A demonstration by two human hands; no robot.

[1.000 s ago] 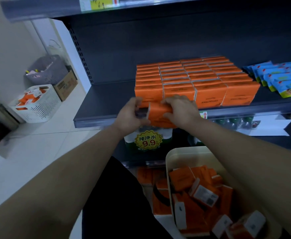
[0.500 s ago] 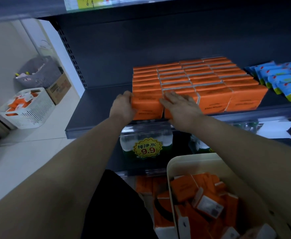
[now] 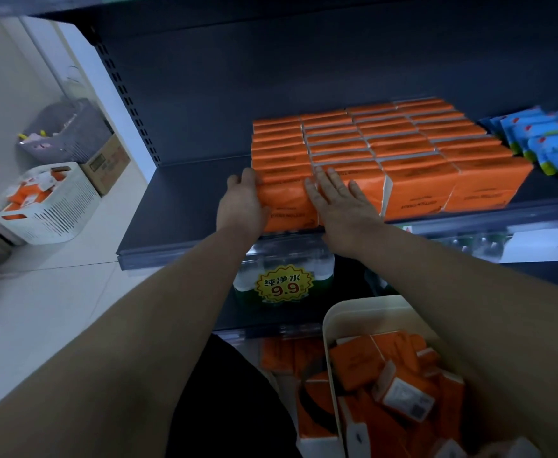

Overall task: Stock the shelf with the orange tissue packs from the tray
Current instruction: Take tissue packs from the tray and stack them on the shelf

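Head view takes in a dark shelf unit [image 3: 185,200] whose middle shelf carries a block of orange tissue packs [image 3: 403,150], set in four columns running from the front edge to the back wall. Right of that block, apart from it, lie blue packets [image 3: 548,140]. On the shelf below stands a wrapped pack of water bottles [image 3: 284,282] with a yellow 9.9 price sticker [image 3: 284,285]. At the lower right a cream tray [image 3: 343,312] holds loose orange tissue packs [image 3: 360,361] lying at all angles, some showing white label ends. On the pale floor to the left sit a white slatted basket [image 3: 56,209] with more orange packs, a cardboard box [image 3: 105,163] and a grey basket [image 3: 69,130] behind it.

At the front left corner of the block is the front pack [image 3: 287,203], standing on the shelf at its edge. The left hand [image 3: 242,206] is curled around that pack's left end, fingers along its side. The right hand [image 3: 340,201] lies open and flat, fingers spread, pressing on the top and front where this pack meets the next column. Neither hand lifts anything; both rest against packs already on the shelf.
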